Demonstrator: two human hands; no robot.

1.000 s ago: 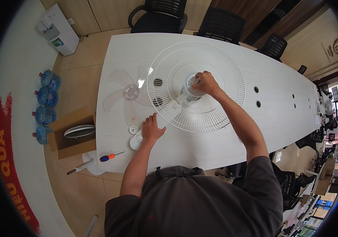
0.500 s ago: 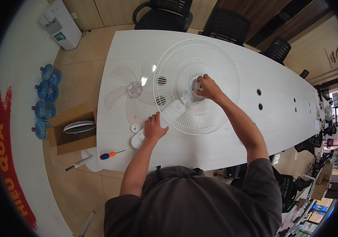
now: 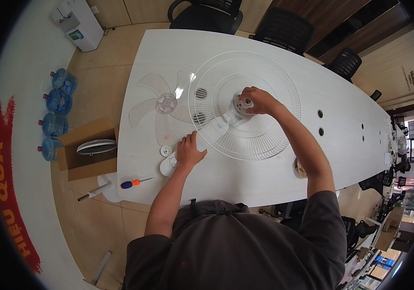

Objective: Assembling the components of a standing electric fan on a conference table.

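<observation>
A large white wire fan guard is over the middle of the table's near end. At its centre, the fingers of my right hand are closed on a white round hub piece with small holes. Whether that piece is joined to the guard I cannot tell. My left hand has its fingers apart, fingertips by the guard's left rim, and holds nothing. Beside it lie a white rounded housing and a small white round cap. A clear fan blade lies left of the guard, partly overlapped by it.
A screwdriver with a blue and orange handle lies near the table's left corner. An open cardboard box holding another round guard stands left. A tan round thing sits beside my right forearm. Chairs line the far edge.
My right hand and the hub piece have shifted slightly right, and the guard's tilt looks a little different. My left hand stays in place. The tan round thing now shows beside my right forearm.
</observation>
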